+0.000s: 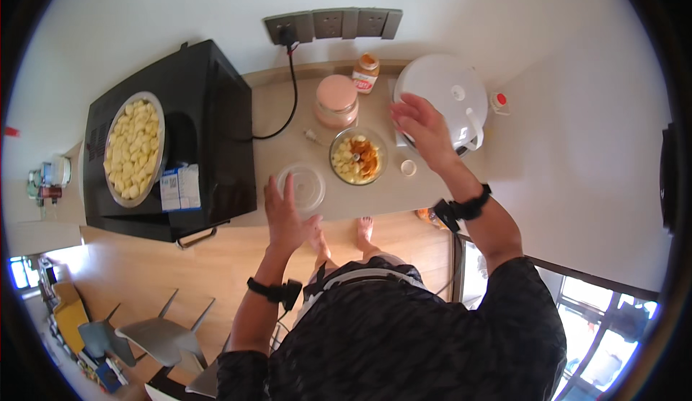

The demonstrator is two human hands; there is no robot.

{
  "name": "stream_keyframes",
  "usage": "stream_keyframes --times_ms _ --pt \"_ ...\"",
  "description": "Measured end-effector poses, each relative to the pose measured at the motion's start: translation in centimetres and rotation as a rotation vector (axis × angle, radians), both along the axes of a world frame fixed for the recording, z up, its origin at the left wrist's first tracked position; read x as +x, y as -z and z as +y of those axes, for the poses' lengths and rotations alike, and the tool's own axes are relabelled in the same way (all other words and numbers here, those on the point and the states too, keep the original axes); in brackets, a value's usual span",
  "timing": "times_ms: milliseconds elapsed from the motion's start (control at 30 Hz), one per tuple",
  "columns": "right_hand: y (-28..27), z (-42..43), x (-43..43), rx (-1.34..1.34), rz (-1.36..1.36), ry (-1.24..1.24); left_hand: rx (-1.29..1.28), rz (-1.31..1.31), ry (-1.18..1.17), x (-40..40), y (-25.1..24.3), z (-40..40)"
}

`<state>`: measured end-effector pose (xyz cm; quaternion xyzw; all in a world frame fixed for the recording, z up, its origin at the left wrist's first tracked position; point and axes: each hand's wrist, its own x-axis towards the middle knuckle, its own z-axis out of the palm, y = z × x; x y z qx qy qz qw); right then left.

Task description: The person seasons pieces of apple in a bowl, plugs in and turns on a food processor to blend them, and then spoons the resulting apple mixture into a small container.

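Note:
My left hand [285, 218] is at the counter's front edge, fingers spread, over the near left side of a round clear plastic lid [308, 191]. Whether the fingertips touch the lid, I cannot tell. My right hand [424, 128], loosely curled with nothing visible in it, is over the left side of a white rice cooker [440, 79]. Between the hands stands a glass chopper bowl [344, 171] with a central metal shaft [356, 157]. Pale peeled garlic cloves [341, 158] and an orange-brown paste or powder [369, 157] fill it. Right of it lies a small white cap [408, 168].
Behind the bowl are a pink chopper motor unit [337, 101] and an uncapped jar [366, 74] of orange-brown seasoning. A black oven [227, 130] bears a bowl rim [110, 184] around many pale cloves. A black cord [292, 92] hangs from the wall sockets [328, 24].

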<state>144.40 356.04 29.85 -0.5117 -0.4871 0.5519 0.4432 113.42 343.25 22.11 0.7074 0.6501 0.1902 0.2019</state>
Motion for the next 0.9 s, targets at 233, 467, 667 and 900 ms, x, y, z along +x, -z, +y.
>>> stream_keyframes --times_ms 233,467,667,900 --pt "3.4 -9.3 3.9 -0.248 -0.116 0.073 -0.017 0.038 0.032 0.4 0.7 2.0" --pt "4.8 -14.3 2.7 -0.356 -0.184 -0.05 -0.116 0.104 0.016 1.1 -0.7 3.0" --pt "5.0 -16.5 2.5 -0.377 -0.207 -0.06 0.02 -0.08 -0.011 0.9 -3.3 3.5" --pt "6.6 -17.6 4.3 -0.345 -0.238 -0.042 0.071 -0.077 0.08 3.2 -8.0 5.3"
